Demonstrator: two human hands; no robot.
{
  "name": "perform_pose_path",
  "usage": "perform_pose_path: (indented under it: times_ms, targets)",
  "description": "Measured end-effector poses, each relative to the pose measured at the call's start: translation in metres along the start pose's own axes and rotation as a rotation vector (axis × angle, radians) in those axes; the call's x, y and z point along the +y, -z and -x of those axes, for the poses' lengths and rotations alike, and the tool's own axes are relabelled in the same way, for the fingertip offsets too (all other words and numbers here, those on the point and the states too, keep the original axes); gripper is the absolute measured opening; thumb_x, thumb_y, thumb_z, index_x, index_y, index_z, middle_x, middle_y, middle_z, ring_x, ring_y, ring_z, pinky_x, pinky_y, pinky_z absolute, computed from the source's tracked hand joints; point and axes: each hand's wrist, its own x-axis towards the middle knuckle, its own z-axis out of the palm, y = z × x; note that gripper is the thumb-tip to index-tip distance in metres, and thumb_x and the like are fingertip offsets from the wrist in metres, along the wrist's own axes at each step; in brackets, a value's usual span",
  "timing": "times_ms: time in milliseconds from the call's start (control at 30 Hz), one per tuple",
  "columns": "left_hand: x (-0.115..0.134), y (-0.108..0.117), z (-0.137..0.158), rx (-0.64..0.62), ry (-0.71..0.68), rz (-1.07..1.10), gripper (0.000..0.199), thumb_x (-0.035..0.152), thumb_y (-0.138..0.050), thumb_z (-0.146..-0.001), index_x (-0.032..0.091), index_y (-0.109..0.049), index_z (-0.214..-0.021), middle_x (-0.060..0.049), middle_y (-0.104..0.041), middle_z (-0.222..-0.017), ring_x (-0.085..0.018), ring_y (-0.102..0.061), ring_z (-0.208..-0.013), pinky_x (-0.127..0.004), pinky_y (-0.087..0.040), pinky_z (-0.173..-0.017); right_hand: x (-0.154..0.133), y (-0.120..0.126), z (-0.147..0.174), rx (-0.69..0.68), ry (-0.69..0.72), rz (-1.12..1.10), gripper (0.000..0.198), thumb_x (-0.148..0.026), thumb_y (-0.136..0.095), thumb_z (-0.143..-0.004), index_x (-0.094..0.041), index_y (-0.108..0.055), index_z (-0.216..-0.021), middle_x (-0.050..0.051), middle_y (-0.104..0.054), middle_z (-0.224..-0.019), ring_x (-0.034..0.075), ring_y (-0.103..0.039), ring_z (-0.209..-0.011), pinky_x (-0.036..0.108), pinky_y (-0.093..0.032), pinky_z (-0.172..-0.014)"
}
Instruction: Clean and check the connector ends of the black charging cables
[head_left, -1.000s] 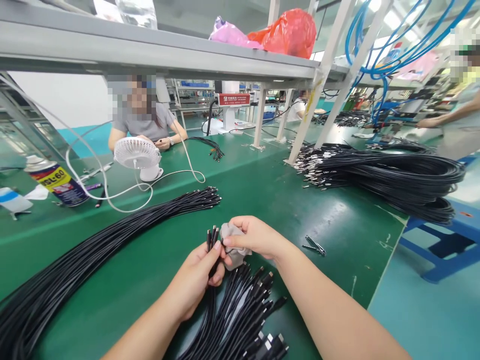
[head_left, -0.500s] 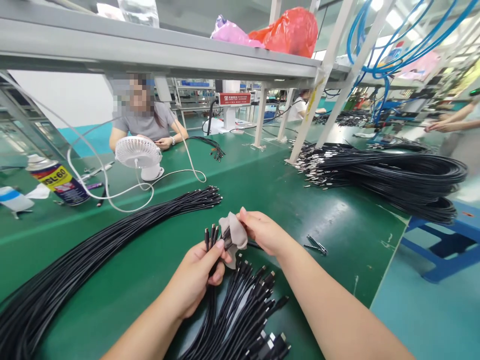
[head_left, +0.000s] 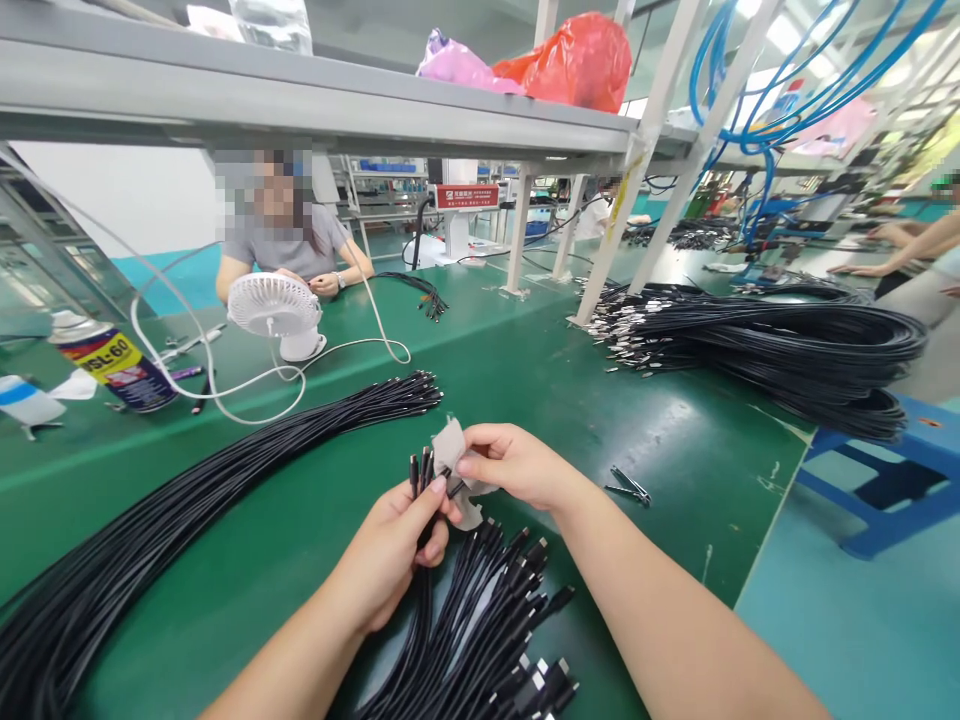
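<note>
My left hand point(head_left: 409, 535) is closed around several black cables point(head_left: 422, 465), their plug ends pointing up past the fingers. A grey-beige cloth point(head_left: 450, 445) is pinched in my right hand point(head_left: 506, 465) and folded against a cable end at the left fingertips. Part of that cable is hidden by the cloth and fingers. Below my hands lies a loose bunch of black cables point(head_left: 480, 620) with metal plugs. To the left, a long bundle of black cables point(head_left: 247, 480) curves across the green table point(head_left: 540, 370).
Nail clippers point(head_left: 630, 487) lie to the right. Thick coiled cables point(head_left: 787, 340) hang over the right edge above a blue stool point(head_left: 885, 480). A white fan point(head_left: 274, 310) and spray can point(head_left: 112, 362) stand left. A person point(head_left: 289, 245) sits opposite, beneath an overhead shelf point(head_left: 315, 95).
My right hand has shifted slightly left and closer to the left hand, wrapping the cloth around the cable end. The left hand keeps its grip on the cables.
</note>
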Motion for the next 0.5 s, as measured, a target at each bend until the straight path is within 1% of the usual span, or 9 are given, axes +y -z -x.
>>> perform_pose_path:
  times_ms: [67, 167, 233, 333, 400, 500]
  targets:
    - [-0.0007, 0.0003, -0.0002, -0.006, -0.002, 0.010, 0.037, 0.048, -0.072, -0.073, 0.015, -0.056, -0.070, 0.002, -0.057, -0.062, -0.003, -0.033, -0.041, -0.020, -0.023, -0.043, 0.0029, -0.0012, -0.0025, -0.007, 0.011, 0.029, 0.029, -0.035, -0.078, -0.071, -0.015, -0.067, -0.089, 0.002, -0.068, -0.083, 0.013, -0.063, -0.074, 0.027, -0.048, -0.072]
    - [-0.0013, 0.0008, -0.0009, -0.026, 0.011, 0.009, 0.039, 0.050, -0.071, -0.073, 0.015, -0.055, -0.070, 0.001, -0.059, -0.064, -0.002, -0.032, -0.041, -0.020, -0.022, -0.043, 0.0033, -0.0046, -0.0046, 0.031, -0.020, 0.057, 0.023, -0.028, -0.079, -0.066, -0.015, -0.065, -0.081, 0.001, -0.067, -0.078, 0.013, -0.062, -0.070, 0.027, -0.048, -0.071]
    - [-0.0010, 0.0006, -0.0009, -0.021, 0.013, 0.001, 0.040, 0.051, -0.071, -0.073, 0.015, -0.054, -0.070, 0.002, -0.058, -0.062, -0.002, -0.031, -0.040, -0.020, -0.022, -0.042, 0.0017, -0.0064, -0.0049, 0.051, -0.043, 0.065, 0.022, -0.029, -0.078, -0.066, -0.015, -0.065, -0.077, 0.001, -0.066, -0.075, 0.013, -0.061, -0.068, 0.028, -0.048, -0.070]
    - [0.0000, -0.0004, 0.0002, -0.004, 0.010, -0.013, 0.041, 0.051, -0.072, -0.072, 0.015, -0.054, -0.070, 0.002, -0.058, -0.064, -0.002, -0.032, -0.041, -0.019, -0.023, -0.043, -0.0011, -0.0071, -0.0042, 0.068, -0.042, 0.102, 0.021, -0.034, -0.072, -0.071, -0.015, -0.066, -0.077, 0.001, -0.066, -0.076, 0.014, -0.060, -0.070, 0.028, -0.047, -0.068]
    - [-0.0003, -0.0007, 0.0005, 0.006, 0.011, -0.018, 0.041, 0.051, -0.072, -0.071, 0.015, -0.053, -0.070, 0.002, -0.058, -0.064, -0.002, -0.032, -0.041, -0.019, -0.023, -0.043, -0.0019, -0.0070, -0.0035, 0.076, -0.041, 0.148, 0.021, -0.035, -0.069, -0.074, -0.015, -0.066, -0.078, 0.001, -0.066, -0.076, 0.013, -0.059, -0.070, 0.027, -0.046, -0.067]
    - [-0.0029, 0.0004, -0.0013, 0.013, 0.003, -0.027, 0.041, 0.052, -0.070, -0.072, 0.015, -0.053, -0.069, 0.002, -0.056, -0.061, -0.002, -0.031, -0.041, -0.019, -0.023, -0.042, -0.0014, -0.0068, -0.0028, 0.061, -0.072, 0.226, 0.019, -0.029, -0.074, -0.068, -0.015, -0.066, -0.077, 0.001, -0.066, -0.075, 0.014, -0.059, -0.069, 0.027, -0.045, -0.067]
